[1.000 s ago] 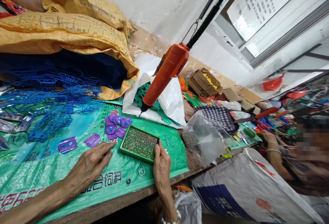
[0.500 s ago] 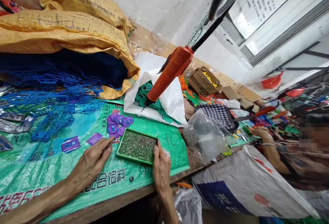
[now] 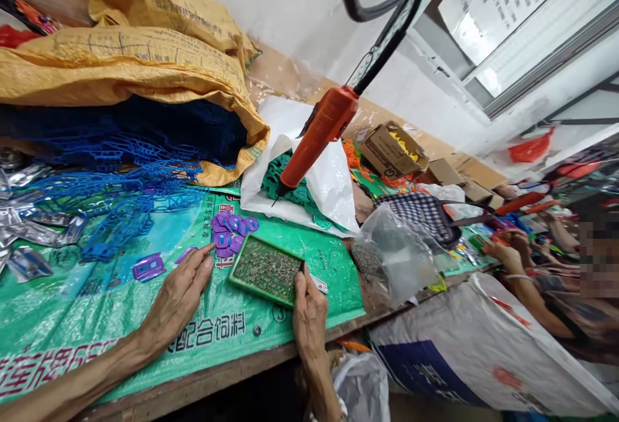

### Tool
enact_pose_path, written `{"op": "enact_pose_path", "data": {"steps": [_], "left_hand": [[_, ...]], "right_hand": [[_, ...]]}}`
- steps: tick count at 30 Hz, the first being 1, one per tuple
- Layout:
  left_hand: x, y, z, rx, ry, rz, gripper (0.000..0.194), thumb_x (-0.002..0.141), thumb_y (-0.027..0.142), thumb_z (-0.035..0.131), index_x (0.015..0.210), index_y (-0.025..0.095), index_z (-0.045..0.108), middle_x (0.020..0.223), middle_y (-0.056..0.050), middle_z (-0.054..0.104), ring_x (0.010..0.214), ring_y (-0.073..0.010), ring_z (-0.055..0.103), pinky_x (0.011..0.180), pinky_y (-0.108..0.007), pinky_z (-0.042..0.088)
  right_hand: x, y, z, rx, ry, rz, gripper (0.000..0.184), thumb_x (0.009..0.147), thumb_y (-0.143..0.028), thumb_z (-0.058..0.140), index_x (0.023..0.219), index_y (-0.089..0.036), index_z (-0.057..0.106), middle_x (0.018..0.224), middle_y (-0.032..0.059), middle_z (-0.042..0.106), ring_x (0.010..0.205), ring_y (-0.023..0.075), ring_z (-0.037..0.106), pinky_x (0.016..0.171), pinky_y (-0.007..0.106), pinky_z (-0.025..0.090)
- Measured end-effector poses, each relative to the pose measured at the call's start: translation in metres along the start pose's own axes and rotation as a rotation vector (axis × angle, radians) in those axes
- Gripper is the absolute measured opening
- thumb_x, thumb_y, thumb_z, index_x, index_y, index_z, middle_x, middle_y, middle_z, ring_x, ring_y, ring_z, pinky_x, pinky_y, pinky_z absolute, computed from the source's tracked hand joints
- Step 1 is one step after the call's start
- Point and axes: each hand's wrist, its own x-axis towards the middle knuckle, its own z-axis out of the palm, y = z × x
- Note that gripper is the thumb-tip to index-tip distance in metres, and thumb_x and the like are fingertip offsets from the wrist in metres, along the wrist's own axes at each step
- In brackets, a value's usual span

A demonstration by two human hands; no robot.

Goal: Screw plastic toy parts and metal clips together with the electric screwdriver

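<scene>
My right hand (image 3: 309, 312) is closed on the right end of a shallow green tray (image 3: 261, 292), thumb on top near its dark corner. Many small metal screws (image 3: 271, 266) lie over the tray's perforated grid. My left hand (image 3: 178, 293) rests on the green sheet with its fingers stretched out and nothing in its grasp. It partly covers one purple plastic piece (image 3: 186, 255), and its fingertips come close to a pile of purple pieces (image 3: 227, 233). Another purple piece (image 3: 149, 267) lies left of this hand. An orange electric screwdriver (image 3: 319, 135) hangs, bit down, beyond the tray.
Blue plastic frames (image 3: 116, 215) spill from a yellow woven sack (image 3: 159, 54) at the left. Green parts (image 3: 290, 183) lie on a white bag (image 3: 338, 190). A clear bag of screws (image 3: 401, 261) sits at the table's right edge. A co-worker's arm (image 3: 532, 293) is farther right.
The tray in my right hand has shifted slightly left over the sheet, and its screws are spread differently. My left hand has slid left, onto a purple piece. The hanging screwdriver has swung a little.
</scene>
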Motion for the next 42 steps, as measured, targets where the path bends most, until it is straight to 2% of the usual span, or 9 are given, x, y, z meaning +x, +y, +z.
{"op": "enact_pose_path", "data": {"steps": [6, 11, 18, 22, 27, 31, 35, 39, 42], "left_hand": [[0.0, 0.001, -0.001, -0.004, -0.026, -0.025, 0.062, 0.099, 0.061, 0.035, 0.131, 0.017, 0.063, 0.073, -0.001, 0.056, 0.078, -0.0249, 0.062, 0.08, -0.039, 0.053], [-0.001, 0.003, -0.001, -0.017, -0.047, -0.044, 0.063, 0.099, 0.062, 0.034, 0.134, 0.016, 0.061, 0.068, 0.001, 0.054, 0.076, -0.025, 0.062, 0.079, -0.038, 0.053], [-0.001, -0.002, 0.001, -0.051, -0.049, -0.078, 0.064, 0.098, 0.065, 0.034, 0.133, 0.018, 0.06, 0.068, 0.001, 0.052, 0.076, -0.0257, 0.06, 0.083, -0.041, 0.05], [0.0, 0.001, 0.002, -0.073, -0.069, -0.103, 0.066, 0.095, 0.066, 0.034, 0.132, 0.018, 0.059, 0.073, -0.001, 0.055, 0.079, -0.0268, 0.059, 0.085, -0.043, 0.049], [0.0, 0.007, 0.002, -0.089, -0.058, -0.119, 0.066, 0.094, 0.066, 0.034, 0.131, 0.017, 0.06, 0.075, -0.001, 0.054, 0.08, -0.0271, 0.058, 0.085, -0.044, 0.049], [0.0, 0.008, 0.002, -0.087, -0.069, -0.12, 0.066, 0.094, 0.065, 0.034, 0.131, 0.017, 0.059, 0.071, 0.0, 0.051, 0.08, -0.0276, 0.058, 0.085, -0.044, 0.049], [0.001, 0.008, 0.002, -0.082, -0.073, -0.133, 0.069, 0.093, 0.067, 0.033, 0.131, 0.016, 0.06, 0.077, -0.002, 0.055, 0.081, -0.028, 0.059, 0.085, -0.045, 0.049], [0.001, 0.006, 0.002, -0.084, -0.081, -0.12, 0.068, 0.093, 0.067, 0.034, 0.131, 0.018, 0.06, 0.076, -0.002, 0.054, 0.092, -0.03, 0.061, 0.093, -0.046, 0.048], [0.0, 0.004, 0.003, -0.096, -0.065, -0.097, 0.065, 0.094, 0.067, 0.036, 0.129, 0.019, 0.061, 0.09, -0.005, 0.059, 0.1, -0.0296, 0.062, 0.096, -0.045, 0.048]], "right_hand": [[-0.003, -0.006, 0.0, -0.01, -0.007, -0.01, 0.085, 0.095, -0.071, 0.032, 0.131, -0.003, 0.069, 0.075, 0.0134, 0.073, 0.059, 0.0196, 0.053, 0.061, 0.032, 0.04], [-0.006, -0.008, 0.003, -0.011, -0.015, -0.009, 0.083, 0.095, -0.07, 0.034, 0.13, -0.003, 0.07, 0.059, 0.0056, 0.062, 0.051, 0.017, 0.043, 0.057, 0.031, 0.035], [-0.008, -0.01, 0.004, -0.021, -0.047, -0.006, 0.08, 0.096, -0.065, 0.033, 0.131, -0.002, 0.068, 0.061, 0.0056, 0.062, 0.053, 0.0176, 0.044, 0.056, 0.031, 0.035], [-0.008, -0.011, 0.003, -0.037, -0.047, 0.007, 0.085, 0.096, -0.066, 0.028, 0.132, 0.001, 0.067, 0.069, 0.01, 0.066, 0.058, 0.019, 0.048, 0.059, 0.032, 0.038], [-0.009, -0.012, -0.005, -0.051, -0.118, 0.005, 0.083, 0.094, -0.069, 0.034, 0.132, -0.002, 0.068, 0.058, 0.0044, 0.059, 0.054, 0.0183, 0.044, 0.056, 0.031, 0.036], [-0.008, -0.013, -0.01, -0.061, -0.106, 0.011, 0.086, 0.096, -0.067, 0.027, 0.135, 0.0, 0.065, 0.073, 0.0121, 0.07, 0.062, 0.0218, 0.053, 0.064, 0.033, 0.042], [-0.009, -0.013, -0.012, -0.06, -0.144, 0.002, 0.08, 0.096, -0.066, 0.034, 0.132, -0.002, 0.068, 0.062, 0.0071, 0.065, 0.055, 0.0201, 0.047, 0.057, 0.032, 0.038], [-0.011, -0.013, -0.014, -0.057, -0.107, -0.002, 0.081, 0.097, -0.064, 0.03, 0.134, -0.001, 0.066, 0.064, 0.0066, 0.064, 0.056, 0.019, 0.045, 0.058, 0.031, 0.038], [-0.012, -0.012, -0.014, -0.049, -0.115, -0.015, 0.077, 0.096, -0.065, 0.035, 0.13, -0.005, 0.07, 0.064, 0.0057, 0.064, 0.055, 0.0181, 0.044, 0.056, 0.031, 0.037]]}}
